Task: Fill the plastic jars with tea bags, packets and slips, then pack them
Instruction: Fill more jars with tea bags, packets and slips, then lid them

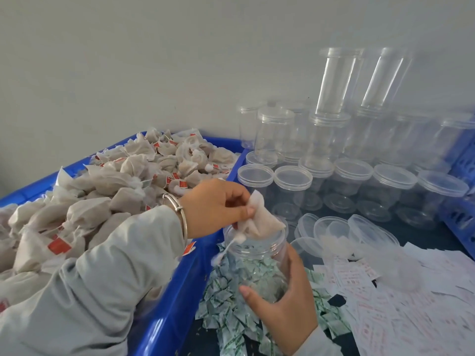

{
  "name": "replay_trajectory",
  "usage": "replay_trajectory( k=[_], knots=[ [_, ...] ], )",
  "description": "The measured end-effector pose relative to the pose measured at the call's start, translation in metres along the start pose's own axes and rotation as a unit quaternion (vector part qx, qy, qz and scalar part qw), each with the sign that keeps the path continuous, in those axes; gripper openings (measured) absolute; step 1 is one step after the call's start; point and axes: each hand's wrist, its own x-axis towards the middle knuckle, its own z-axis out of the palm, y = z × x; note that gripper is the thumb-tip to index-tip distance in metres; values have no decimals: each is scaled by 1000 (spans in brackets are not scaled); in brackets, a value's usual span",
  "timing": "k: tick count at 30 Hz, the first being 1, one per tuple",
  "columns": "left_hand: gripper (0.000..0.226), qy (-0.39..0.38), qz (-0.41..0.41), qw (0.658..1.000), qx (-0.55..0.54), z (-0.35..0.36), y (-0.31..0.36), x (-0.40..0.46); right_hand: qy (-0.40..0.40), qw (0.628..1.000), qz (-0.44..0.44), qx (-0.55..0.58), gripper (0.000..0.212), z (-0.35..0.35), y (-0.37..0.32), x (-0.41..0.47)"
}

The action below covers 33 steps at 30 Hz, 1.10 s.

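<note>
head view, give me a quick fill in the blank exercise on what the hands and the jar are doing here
1. The left hand pinches a tea bag at the mouth of the ____.
2. The right hand grips the clear jar from the side; the jar has no ____ on it.
3. The heap of tea bags lies in a tray coloured ____.
4. The wrist of the left hand wears a silver ____.

Missing words: jar; lid; blue; bangle
</note>
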Motion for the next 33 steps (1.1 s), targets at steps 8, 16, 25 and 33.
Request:
replay_trajectory(
  k=[8,16,25,33],
  knots=[
    [7,-38,-13,996,85,-5,0,-4,27,999,-15,-23,95,0,1,-2],
    [27,389,-220,868,217,-105,-60,-13,7,1000,-6,-22,98,0,-2,-4],
    [58,233,-517,811,147,-137,-157,-40,7,999,-17,-30,107,2,-5,-9],
    [40,139,-439,858,226,-114,-139,-7,-10,1000,-21,-19,114,7,-5,-10]
  ],
)
